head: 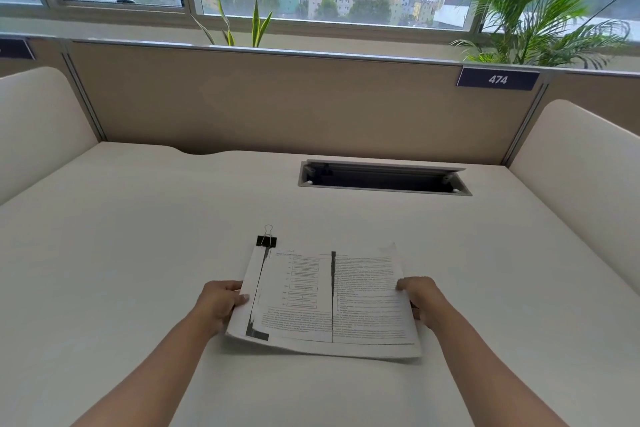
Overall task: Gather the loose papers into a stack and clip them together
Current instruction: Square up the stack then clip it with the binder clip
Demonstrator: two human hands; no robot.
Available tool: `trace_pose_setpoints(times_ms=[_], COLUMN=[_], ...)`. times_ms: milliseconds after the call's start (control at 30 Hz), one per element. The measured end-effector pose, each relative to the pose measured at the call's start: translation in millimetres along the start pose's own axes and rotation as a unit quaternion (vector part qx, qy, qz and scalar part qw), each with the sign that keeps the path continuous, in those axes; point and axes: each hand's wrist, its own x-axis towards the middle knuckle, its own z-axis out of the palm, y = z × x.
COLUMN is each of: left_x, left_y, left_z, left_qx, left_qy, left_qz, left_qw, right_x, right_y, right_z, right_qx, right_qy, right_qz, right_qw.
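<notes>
Left hand (221, 302) gripping paper stack (329, 302) edge, right hand (420, 298) gripping opposite edge

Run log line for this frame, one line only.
left hand grips paper stack left edge | right hand grips right edge | binder clip at far-left corner

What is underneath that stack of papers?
The white desk shows around it; the left hand and right hand grip its side edges. Anything beneath the sheets, fingertips included, is covered.
</notes>
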Motion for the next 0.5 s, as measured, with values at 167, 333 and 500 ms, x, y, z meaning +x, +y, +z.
trace_pose_setpoints(times_ms=[167,333,500], left_x=[0,9,5], left_y=[-4,-9,1], left_z=[5,7,9], left_qx=[-0.046,0.003,0.103], left_qy=[0.028,0.059,0.04], left_qz=[0.01,0.003,-0.01], left_qw=[0.999,0.998,0.994], right_x=[-7,-12,-15], right_y=[-1,4,11], right_z=[-17,-21,-23], right_qx=[-0.05,-0.046,-0.044], right_qy=[-0.023,-0.009,0.001], right_qz=[0.041,0.03,0.015], right_qw=[0.998,0.998,0.999])
